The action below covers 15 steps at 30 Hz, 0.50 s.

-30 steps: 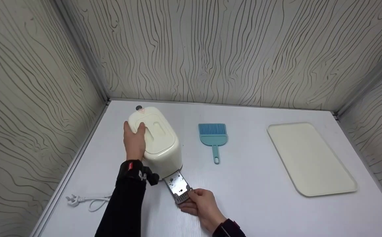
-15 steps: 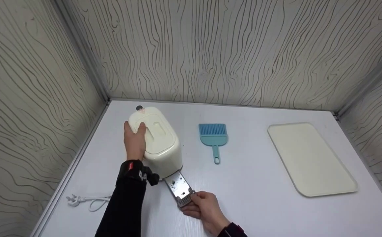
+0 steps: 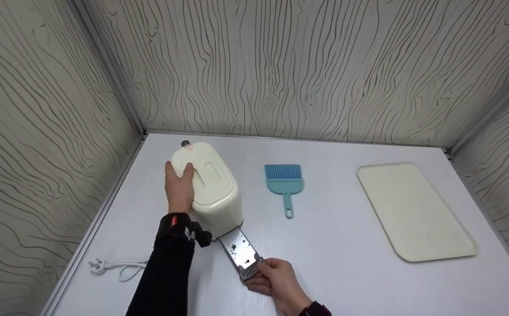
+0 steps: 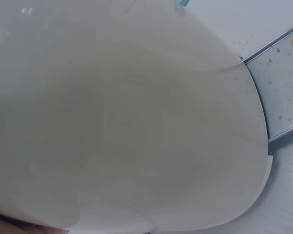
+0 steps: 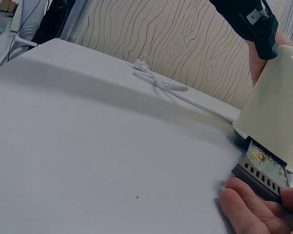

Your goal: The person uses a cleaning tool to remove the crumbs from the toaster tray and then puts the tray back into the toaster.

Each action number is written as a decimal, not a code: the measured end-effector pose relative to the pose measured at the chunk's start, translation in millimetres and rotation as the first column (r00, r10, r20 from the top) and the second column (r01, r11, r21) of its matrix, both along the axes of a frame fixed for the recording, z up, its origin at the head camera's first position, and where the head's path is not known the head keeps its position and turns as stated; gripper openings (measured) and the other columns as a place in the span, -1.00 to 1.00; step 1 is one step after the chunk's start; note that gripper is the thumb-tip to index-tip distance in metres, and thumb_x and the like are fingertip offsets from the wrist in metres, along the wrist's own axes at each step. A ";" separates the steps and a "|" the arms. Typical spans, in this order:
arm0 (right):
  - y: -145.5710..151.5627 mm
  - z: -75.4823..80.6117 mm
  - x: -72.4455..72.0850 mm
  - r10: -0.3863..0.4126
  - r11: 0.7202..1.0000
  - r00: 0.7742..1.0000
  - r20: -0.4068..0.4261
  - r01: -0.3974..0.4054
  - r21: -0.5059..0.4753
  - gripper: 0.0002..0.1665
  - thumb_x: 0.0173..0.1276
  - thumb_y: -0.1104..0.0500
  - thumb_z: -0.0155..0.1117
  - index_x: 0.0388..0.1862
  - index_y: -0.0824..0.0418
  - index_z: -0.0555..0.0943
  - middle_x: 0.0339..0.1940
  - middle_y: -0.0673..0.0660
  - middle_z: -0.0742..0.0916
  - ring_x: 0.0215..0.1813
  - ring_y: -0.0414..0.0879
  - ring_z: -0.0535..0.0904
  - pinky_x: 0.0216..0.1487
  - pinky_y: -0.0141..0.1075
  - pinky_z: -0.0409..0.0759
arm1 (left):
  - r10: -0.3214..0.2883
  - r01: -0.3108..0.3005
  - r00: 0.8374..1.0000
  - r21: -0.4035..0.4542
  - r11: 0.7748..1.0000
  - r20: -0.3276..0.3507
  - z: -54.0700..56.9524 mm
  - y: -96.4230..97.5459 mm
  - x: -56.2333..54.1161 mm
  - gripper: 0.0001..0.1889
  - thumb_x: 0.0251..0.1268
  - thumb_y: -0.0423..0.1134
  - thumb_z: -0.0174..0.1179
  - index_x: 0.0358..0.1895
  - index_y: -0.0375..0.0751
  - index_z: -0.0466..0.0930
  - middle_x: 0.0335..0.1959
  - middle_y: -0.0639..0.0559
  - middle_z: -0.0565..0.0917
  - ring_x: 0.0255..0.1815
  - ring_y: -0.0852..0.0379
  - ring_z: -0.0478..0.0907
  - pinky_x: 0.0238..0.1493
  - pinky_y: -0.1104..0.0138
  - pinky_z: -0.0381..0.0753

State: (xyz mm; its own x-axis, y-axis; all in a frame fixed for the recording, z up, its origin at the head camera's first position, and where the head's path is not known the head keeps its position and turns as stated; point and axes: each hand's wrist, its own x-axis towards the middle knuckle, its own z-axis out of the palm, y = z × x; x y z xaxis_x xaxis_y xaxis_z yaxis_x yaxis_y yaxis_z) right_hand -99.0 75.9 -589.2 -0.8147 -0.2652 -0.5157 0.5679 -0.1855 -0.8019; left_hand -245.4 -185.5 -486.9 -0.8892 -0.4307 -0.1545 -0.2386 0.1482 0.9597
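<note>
A cream toaster (image 3: 219, 215) with a flat lid stands on the left part of the table. My left hand (image 3: 180, 191) grips its left side, thumb over the lid's edge and fingers along the wall. From the bottom of its near end sticks out a metal crumb tray (image 3: 239, 249), its far end hidden inside. My right hand (image 3: 278, 281) pinches the tray's slotted grey front, thumb above and fingers below. Yellowish crumbs (image 5: 261, 157) lie on the tray in the right wrist view. The toaster's wall (image 4: 151, 126) fills most of the left wrist view.
A blue brush with a dustpan-shaped teal body and handle (image 3: 285, 186) lies at mid-table. Farther right is a cream rectangular tray (image 3: 417, 215). A white power cord with its plug (image 3: 98, 266) lies at the left. Patterned walls (image 3: 272, 70) close off the back and sides.
My right hand has moved a little toward me and to the right, drawing the crumb tray farther out of the toaster. The left hand and toaster have stayed in place.
</note>
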 end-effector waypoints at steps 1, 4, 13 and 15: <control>0.6 0.2 0.6 -0.001 1.000 1.000 0.001 0.001 0.002 -0.70 0.61 0.29 0.03 0.12 0.53 0.44 -0.23 0.30 0.80 -0.16 0.07 0.81 -0.07 -0.10 0.78 | -0.001 0.001 1.000 0.000 1.000 0.004 -0.3 -0.1 -0.3 -0.11 0.57 0.12 -0.05 0.68 -0.10 -0.37 0.70 -0.10 -0.17 0.69 -0.02 -0.20 0.66 0.15 -0.15; 2.4 0.5 2.4 -0.002 1.000 1.000 0.001 0.002 -0.004 -0.71 0.61 0.29 0.04 0.11 0.53 0.44 -0.24 0.30 0.80 -0.16 0.07 0.81 -0.07 -0.10 0.78 | -0.002 0.002 1.000 0.000 1.000 0.011 0.2 -0.4 -0.7 -0.11 0.57 0.13 -0.04 0.68 -0.10 -0.37 0.70 -0.11 -0.17 0.69 -0.03 -0.19 0.66 0.14 -0.15; 7.7 1.9 7.9 0.002 0.999 1.000 0.003 -0.002 -0.052 -0.70 0.61 0.28 0.04 0.12 0.53 0.44 -0.23 0.32 0.80 -0.15 0.09 0.81 -0.04 -0.08 0.77 | 0.006 -0.006 1.000 -0.002 1.000 0.008 1.9 -0.6 0.0 -0.11 0.57 0.12 -0.03 0.68 -0.12 -0.35 0.70 -0.13 -0.15 0.69 -0.04 -0.18 0.66 0.15 -0.14; 9.4 2.4 9.4 0.008 0.998 1.000 0.004 -0.007 -0.055 -0.69 0.61 0.28 0.04 0.12 0.53 0.44 -0.21 0.33 0.80 -0.14 0.09 0.80 -0.03 -0.07 0.77 | 0.002 -0.002 1.000 -0.001 1.000 0.007 1.8 -0.3 0.1 -0.11 0.58 0.12 -0.03 0.68 -0.12 -0.36 0.70 -0.13 -0.16 0.69 -0.04 -0.19 0.66 0.15 -0.15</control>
